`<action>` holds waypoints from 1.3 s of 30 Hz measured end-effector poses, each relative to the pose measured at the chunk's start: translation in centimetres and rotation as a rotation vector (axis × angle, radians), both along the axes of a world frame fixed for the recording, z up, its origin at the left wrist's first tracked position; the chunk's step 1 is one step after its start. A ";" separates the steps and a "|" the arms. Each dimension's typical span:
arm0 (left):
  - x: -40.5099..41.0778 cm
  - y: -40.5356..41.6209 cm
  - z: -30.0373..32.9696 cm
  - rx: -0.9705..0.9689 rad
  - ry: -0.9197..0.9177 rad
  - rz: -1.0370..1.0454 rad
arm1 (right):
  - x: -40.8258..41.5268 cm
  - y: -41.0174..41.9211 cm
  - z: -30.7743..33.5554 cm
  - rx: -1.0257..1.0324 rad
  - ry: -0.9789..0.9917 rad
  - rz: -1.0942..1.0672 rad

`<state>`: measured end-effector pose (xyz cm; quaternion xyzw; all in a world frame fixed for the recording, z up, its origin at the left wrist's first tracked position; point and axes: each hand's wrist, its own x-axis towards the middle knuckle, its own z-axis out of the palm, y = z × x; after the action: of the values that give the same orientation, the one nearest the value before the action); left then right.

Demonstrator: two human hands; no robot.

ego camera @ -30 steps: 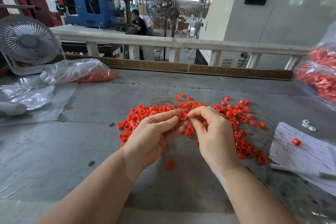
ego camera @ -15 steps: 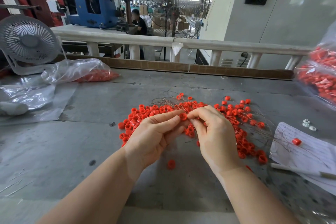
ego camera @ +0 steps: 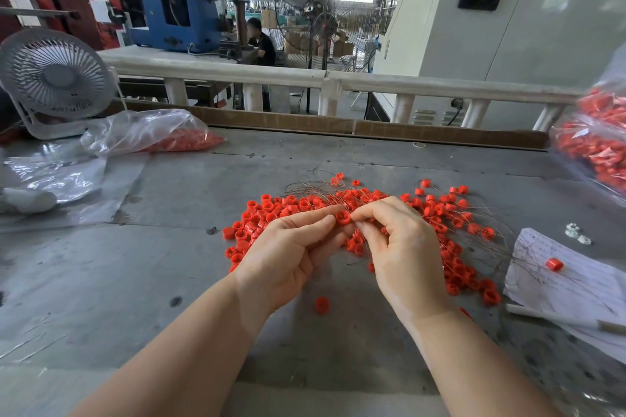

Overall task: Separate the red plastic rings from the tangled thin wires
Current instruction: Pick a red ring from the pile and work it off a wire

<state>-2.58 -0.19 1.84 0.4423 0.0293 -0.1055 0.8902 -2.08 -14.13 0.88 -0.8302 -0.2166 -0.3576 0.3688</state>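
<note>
Rings: one lone ring (ego camera: 321, 305) lies nearest on the table (ego camera: 101, 281). Above it, the left hand (ego camera: 288, 257) pinches a ring (ego camera: 342, 217) while the right hand (ego camera: 403, 254) pinches thin wires (ego camera: 367, 225) beside it. Behind, the pile (ego camera: 440, 213) sprawls, tangled in wires.

Just one view here, a wide-angle cam on the person's head, looking forward and down over the grey worn worktable (ego camera: 101, 281). Both bare forearms reach in from the bottom edge, close up. Farther off, past the white railing (ego camera: 406, 85), it catches the workshop floor.
</note>
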 end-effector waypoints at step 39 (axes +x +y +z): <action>-0.1 0.1 0.1 -0.036 -0.026 -0.073 | 0.2 0.2 0.0 0.206 0.165 0.064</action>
<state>-2.67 -0.12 1.90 0.4281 -0.0003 -0.1326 0.8939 -1.93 -13.97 0.85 -0.8072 -0.1740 -0.2966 0.4798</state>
